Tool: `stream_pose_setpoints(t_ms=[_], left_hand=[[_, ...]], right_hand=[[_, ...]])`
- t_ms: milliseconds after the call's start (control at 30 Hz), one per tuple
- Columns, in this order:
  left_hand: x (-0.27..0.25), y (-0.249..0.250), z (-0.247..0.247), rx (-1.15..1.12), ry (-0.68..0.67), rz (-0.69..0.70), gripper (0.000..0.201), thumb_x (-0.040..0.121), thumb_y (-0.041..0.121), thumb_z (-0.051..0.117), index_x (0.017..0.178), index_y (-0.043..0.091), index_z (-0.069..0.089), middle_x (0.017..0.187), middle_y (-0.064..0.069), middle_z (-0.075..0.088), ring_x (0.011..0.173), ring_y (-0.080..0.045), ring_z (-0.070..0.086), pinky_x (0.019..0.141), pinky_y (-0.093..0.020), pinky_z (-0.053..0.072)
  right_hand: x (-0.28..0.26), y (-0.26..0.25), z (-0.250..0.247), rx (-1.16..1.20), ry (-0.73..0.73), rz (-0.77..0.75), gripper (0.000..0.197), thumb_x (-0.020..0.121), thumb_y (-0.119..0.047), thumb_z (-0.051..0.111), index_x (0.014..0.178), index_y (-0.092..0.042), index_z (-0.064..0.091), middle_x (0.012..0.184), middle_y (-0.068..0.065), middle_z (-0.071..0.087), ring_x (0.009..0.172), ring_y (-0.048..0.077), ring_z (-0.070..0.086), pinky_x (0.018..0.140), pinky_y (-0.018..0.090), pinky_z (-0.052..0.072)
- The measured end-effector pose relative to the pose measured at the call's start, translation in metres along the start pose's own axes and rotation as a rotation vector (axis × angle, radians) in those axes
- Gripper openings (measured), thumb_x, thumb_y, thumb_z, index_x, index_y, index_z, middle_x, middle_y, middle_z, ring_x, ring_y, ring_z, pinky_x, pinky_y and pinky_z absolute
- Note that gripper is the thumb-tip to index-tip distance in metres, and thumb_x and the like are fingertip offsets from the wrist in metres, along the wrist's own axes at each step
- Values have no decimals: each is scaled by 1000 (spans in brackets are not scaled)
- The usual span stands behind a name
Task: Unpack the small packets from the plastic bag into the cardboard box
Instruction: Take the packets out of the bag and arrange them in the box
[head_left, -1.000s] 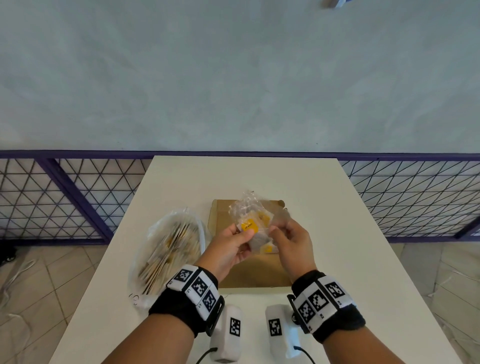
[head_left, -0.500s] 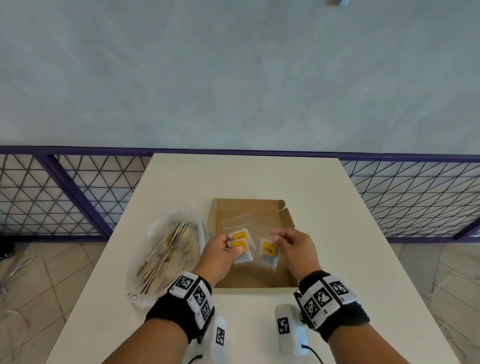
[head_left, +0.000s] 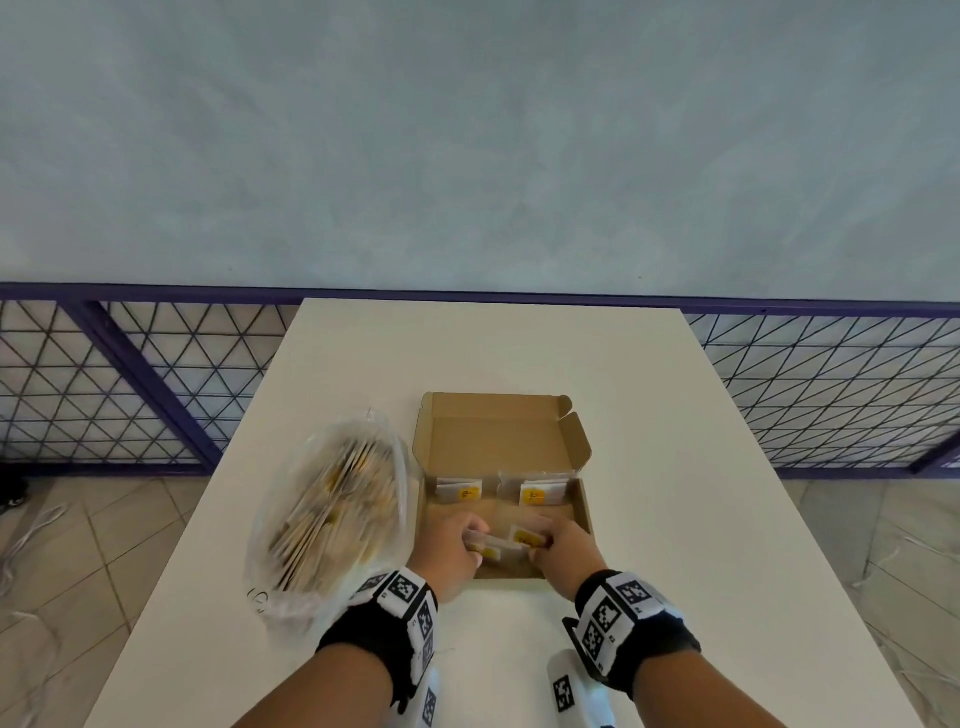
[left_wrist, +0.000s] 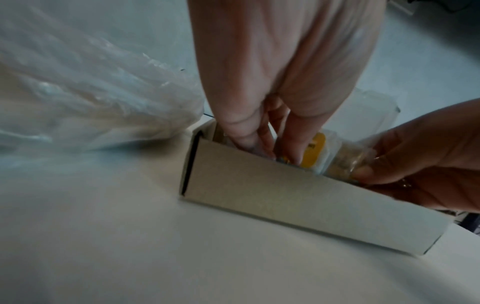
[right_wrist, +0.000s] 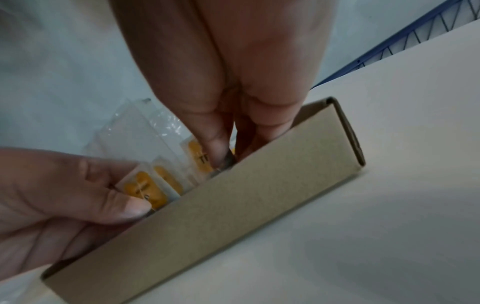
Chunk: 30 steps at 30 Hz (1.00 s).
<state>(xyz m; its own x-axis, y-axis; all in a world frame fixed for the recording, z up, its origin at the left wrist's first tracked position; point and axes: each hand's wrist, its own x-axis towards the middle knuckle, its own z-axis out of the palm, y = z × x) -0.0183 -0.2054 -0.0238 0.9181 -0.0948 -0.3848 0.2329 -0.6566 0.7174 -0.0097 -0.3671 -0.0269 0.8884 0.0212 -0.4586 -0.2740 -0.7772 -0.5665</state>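
Step in hand: both hands lower a small bunch of clear packets with yellow labels (head_left: 511, 540) into the near row of the open cardboard box (head_left: 584, 512), low in the centre of the head view.
Doing it well: I judge the packets should go down flat on the box floor, just this side of the two packets at the back (head_left: 540, 493), and be let go only once their lower edges touch; freed early, the slippery film could fan out or tip against the near wall.
Left hand (head_left: 449, 556): reaches over the near wall, fingers pointing down into the box, thumb and fingertips pinching the left end of the bunch, as the left wrist view shows.
Right hand (head_left: 563, 551): mirrors it at the right end, fingers curled down and pinching a packet edge just inside the wall.
Wrists: both are bent downward over the near wall, banded with black-and-white marker cuffs.
Plastic bag (head_left: 332, 514): lies on the white table (head_left: 675, 467) left of the box, touching or nearly touching its left wall, and looks well filled with more packets.
Progress: early, by my reading.
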Motion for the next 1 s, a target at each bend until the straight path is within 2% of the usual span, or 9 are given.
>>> stream_pose_setpoints(t_ms=[100, 200, 300, 400, 533, 600, 667, 833, 1000], left_hand=[[0, 4, -2, 64, -12, 3, 23, 89, 5, 54, 108, 16, 62, 98, 3, 55, 90, -10, 51, 78, -19, 40], [1, 8, -8, 111, -10, 25, 13, 87, 15, 55, 93, 24, 60, 92, 0, 61, 85, -15, 56, 86, -33, 50], [3, 18, -23, 238, 51, 53, 27, 92, 19, 50, 117, 15, 59, 111, -7, 64, 104, -24, 59, 85, -28, 45], [6, 34, -42, 520, 93, 99, 35, 95, 19, 46, 129, 14, 48, 121, -9, 59, 112, -27, 56, 89, -34, 44], [21, 49, -45, 882, 2, 160, 32, 93, 7, 45, 123, 12, 54, 117, -8, 62, 105, -26, 60, 79, -30, 43], [29, 51, -40, 963, -18, 164, 33, 93, 5, 42, 123, 11, 55, 119, -9, 61, 107, -27, 59, 83, -32, 44], [35, 49, -34, 1005, -9, 138, 33, 93, 6, 41, 121, 13, 57, 119, -8, 60, 110, -26, 57, 87, -34, 44], [45, 40, -30, 1042, 7, 81, 33, 93, 5, 39, 113, 15, 63, 111, -5, 64, 105, -25, 57, 78, -32, 39], [46, 45, -34, 1032, 82, 64, 31, 94, 7, 38, 109, 18, 62, 114, -3, 62, 115, -24, 49, 99, -38, 33]], right_hand=[[-3, -7, -5, -46, 37, 10, 19, 91, -15, 50, 102, -12, 64, 103, 10, 68, 92, 24, 61, 75, 25, 44], [-11, -17, -21, -45, 96, -49, 17, 93, -10, 43, 89, -18, 57, 95, 8, 63, 87, 24, 57, 73, 24, 40], [-18, -28, -45, -139, 143, -145, 23, 92, -14, 48, 111, -15, 59, 109, 8, 63, 100, 25, 59, 84, 27, 45], [-13, -37, -66, -367, 108, -212, 35, 88, -26, 57, 121, -14, 53, 118, 9, 57, 110, 28, 54, 92, 34, 45], [9, -48, -75, -679, 24, -268, 36, 91, -5, 47, 126, -12, 51, 123, 10, 54, 119, 30, 48, 97, 36, 44], [18, -52, -72, -814, -50, -275, 39, 90, 2, 42, 127, -8, 50, 125, 14, 53, 122, 33, 47, 97, 38, 45], [26, -53, -67, -900, -104, -270, 38, 91, 3, 40, 126, -5, 52, 126, 16, 53, 122, 34, 48, 97, 39, 46], [37, -46, -56, -958, -106, -248, 33, 94, -1, 40, 121, -5, 56, 125, 14, 56, 120, 32, 51, 93, 39, 49], [42, -45, -56, -1003, -52, -282, 29, 93, 0, 41, 117, -4, 58, 119, 14, 59, 115, 31, 54, 89, 38, 51]])
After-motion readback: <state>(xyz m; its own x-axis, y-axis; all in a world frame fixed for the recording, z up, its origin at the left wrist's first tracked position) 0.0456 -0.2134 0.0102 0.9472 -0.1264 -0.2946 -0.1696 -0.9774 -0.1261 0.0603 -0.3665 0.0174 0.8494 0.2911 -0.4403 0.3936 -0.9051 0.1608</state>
